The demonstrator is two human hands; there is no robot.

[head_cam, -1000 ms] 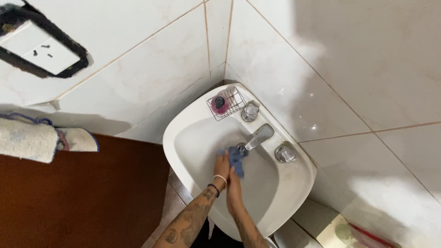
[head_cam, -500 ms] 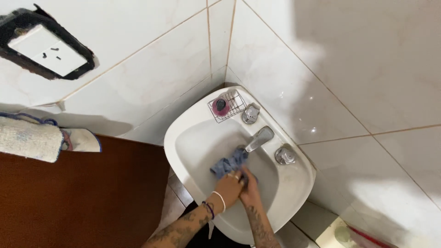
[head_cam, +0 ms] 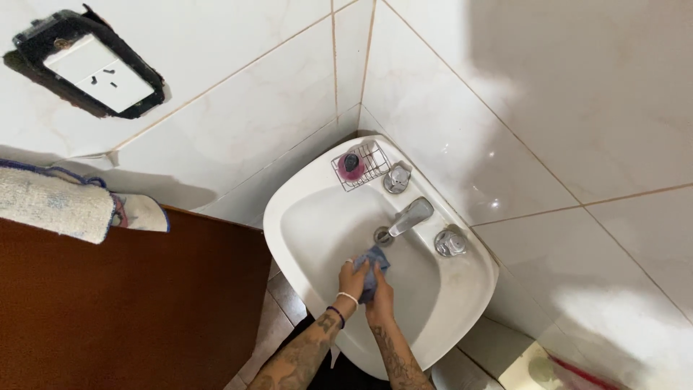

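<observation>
Where both hands meet inside the basin, 1 blue cloth (head_cam: 373, 269) is bunched between them, low in the bowl and just short of the drain.

Item 1, blue cloth: crumpled, pressed between the 2 hands, its upper end poking out beyond the fingertips toward the drain (head_cam: 382, 235). It appears gathered into a wad so both hands can squeeze or rub it over the bowl, where any water would run off.

Item 2, left hand (head_cam: 352, 277): fingers curled closed around the cloth's left side; a pale band and a dark band sit on the wrist.

Item 3, right hand (head_cam: 381, 297): closed against the cloth's right and lower side, touching the left hand; how far the fingers wrap underneath cannot be told.

Item 4, white sink (head_cam: 303, 184): corner-mounted, bowl surrounding the grip on all sides.

Item 5, spout (head_cam: 410, 216): chrome, just beyond the grip, angled down toward the drain, so the cloth sits close below its outlet. No running water can be made out.

Item 6, 2 chrome taps: 1 (head_cam: 397, 178) beyond the spout to its left, 1 (head_cam: 450, 243) to the right of the grip.

Item 7, wire soap rack (head_cam: 372, 159): farthest from the grip on the sink's back rim, holding 1 pink soap (head_cam: 351, 164).

Item 8, towel (head_cam: 50, 204): pale, well apart to the left, draped over a brown wooden panel (head_cam: 130, 303).
</observation>
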